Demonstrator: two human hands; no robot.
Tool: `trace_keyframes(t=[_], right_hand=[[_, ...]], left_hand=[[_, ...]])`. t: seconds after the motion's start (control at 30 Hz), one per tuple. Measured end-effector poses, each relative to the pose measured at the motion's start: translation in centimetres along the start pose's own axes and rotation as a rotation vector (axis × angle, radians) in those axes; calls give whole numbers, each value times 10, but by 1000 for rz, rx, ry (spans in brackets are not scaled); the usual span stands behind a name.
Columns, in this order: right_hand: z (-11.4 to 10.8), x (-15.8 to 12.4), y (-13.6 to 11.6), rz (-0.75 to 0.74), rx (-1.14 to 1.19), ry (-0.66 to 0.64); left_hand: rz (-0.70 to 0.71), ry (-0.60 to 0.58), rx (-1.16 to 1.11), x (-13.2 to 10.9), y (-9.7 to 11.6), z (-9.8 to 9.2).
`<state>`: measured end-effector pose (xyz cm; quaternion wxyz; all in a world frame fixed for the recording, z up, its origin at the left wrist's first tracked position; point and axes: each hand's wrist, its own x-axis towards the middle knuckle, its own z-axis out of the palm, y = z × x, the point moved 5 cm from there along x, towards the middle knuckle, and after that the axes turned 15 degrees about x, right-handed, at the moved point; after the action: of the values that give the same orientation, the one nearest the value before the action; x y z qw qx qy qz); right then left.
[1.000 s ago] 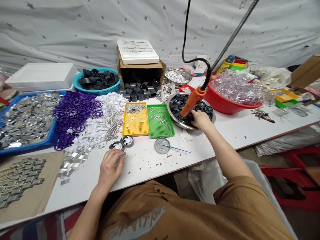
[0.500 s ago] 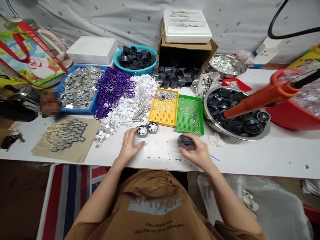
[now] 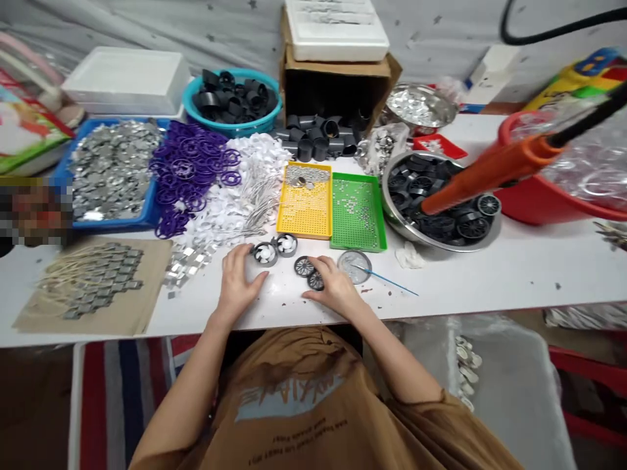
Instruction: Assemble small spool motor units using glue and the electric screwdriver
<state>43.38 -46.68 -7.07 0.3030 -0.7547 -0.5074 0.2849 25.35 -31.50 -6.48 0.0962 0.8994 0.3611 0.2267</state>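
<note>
My left hand (image 3: 238,281) rests on the white table with thumb and fingers apart. Its fingertips are at the left edge of a black double ring casing (image 3: 274,242) with a white fan blade wheel in each ring. To the right, my right hand (image 3: 336,287) grips a second black double casing (image 3: 304,266), its spoked faces turned up. The fingers partly cover this casing. Just beyond that hand lies a round clear dish (image 3: 353,267) with a thin blue stick (image 3: 392,281) across its rim.
Behind the hands stand a yellow tray (image 3: 304,225) and a green tray (image 3: 360,241) with small metal parts. A steel bowl (image 3: 455,246) of black casings holds an orange tool (image 3: 490,176). Purple rings (image 3: 196,153), white pieces and a blue tray (image 3: 115,225) lie left.
My right hand has moved left towards the left hand with the black casing, uncovering the clear dish. The left hand stays by the fan casing. The view has shifted.
</note>
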Motion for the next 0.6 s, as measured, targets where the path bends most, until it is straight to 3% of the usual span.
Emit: trace_keyframes(t=[0.17,0.37,0.5,0.6], right_hand=[[-12,4,-4,-11,-83,28],[0,26,-10,-147,-55,72],[4,27,-13,-261,324,22],[5,18,-17,-248,710,-63]], left_hand=[[50,-65,-51,14,2,17],[14,-82,-31,2,8,16],[-12,-127,-52,-12,10,6],[-22,-70,-91,-19,17,-11]])
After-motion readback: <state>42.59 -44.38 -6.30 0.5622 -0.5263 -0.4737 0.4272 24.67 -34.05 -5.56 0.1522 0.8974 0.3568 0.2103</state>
